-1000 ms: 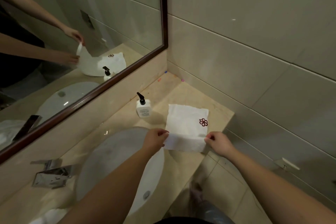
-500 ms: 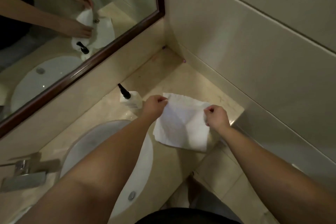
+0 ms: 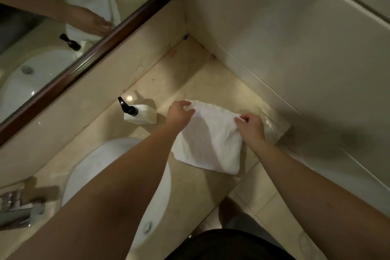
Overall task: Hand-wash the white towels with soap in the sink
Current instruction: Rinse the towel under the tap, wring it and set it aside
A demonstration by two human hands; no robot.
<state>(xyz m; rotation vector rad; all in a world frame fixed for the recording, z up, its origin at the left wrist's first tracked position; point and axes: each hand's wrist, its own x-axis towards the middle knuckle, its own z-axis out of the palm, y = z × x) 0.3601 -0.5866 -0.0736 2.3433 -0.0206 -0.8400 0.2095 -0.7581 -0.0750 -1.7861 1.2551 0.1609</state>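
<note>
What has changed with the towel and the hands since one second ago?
The white towel was turned over: its red emblem no longer shows. Left hand and right hand still pinch it, now at its far edge. The soap bottle stayed beside the sink.

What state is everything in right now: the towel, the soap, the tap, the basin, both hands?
White cloth towel: on the beige counter, far corners pinched, not in the basin.
White pump soap bottle: upright, untouched.
Chrome tap: no water visible.
White oval basin: no towel visible inside.
Left hand: pinching towel.
Right hand: pinching towel.
</note>
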